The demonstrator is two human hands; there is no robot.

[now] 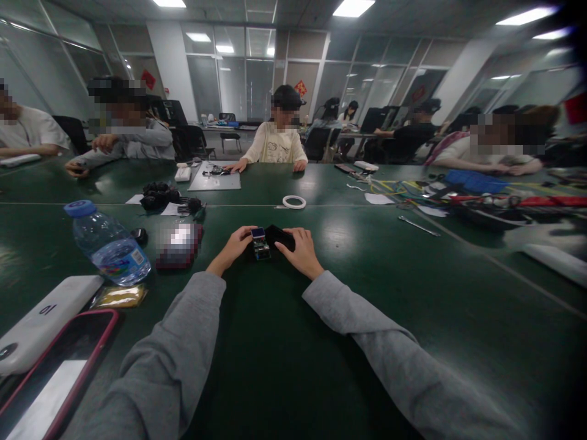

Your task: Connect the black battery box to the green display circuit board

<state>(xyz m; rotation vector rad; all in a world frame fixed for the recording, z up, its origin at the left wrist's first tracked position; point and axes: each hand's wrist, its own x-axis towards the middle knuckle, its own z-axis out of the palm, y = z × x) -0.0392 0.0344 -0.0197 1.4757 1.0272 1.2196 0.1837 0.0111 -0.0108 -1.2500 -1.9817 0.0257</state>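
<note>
1. Clamped by its left edge, a small circuit board [262, 249] sits in the fingers of my left hand [235, 247]; my right hand [303, 250] has thumb and fingers closed around a black case [281, 237]. Both things are just above or on the table, straight ahead of me; I cannot tell whether they touch.

2. Writing is scarce from where I watch: a white device [50, 318] at lower left bears a dark mark like "OI" or "10". The bottle [110, 244] has a blue, red-printed label with a barcode, too blurred to read.

3. I see a bluish little screen topping the board, with bare components below. The case is matte and angular. Grey knit-like sleeves cover both arms. The table [293, 354] is dark green and faintly glossy; the bottle is clear plastic, blue-capped.

4. Near my left forearm crowd the bottle, a yellow packet [121, 296] and a pink-rimmed phone [59, 373]. Beyond my hands lies a white ring [294, 201]; tangled cables [495, 201] and a metal tool [418, 226] lie to the right. A person [275, 143] sits opposite.
</note>
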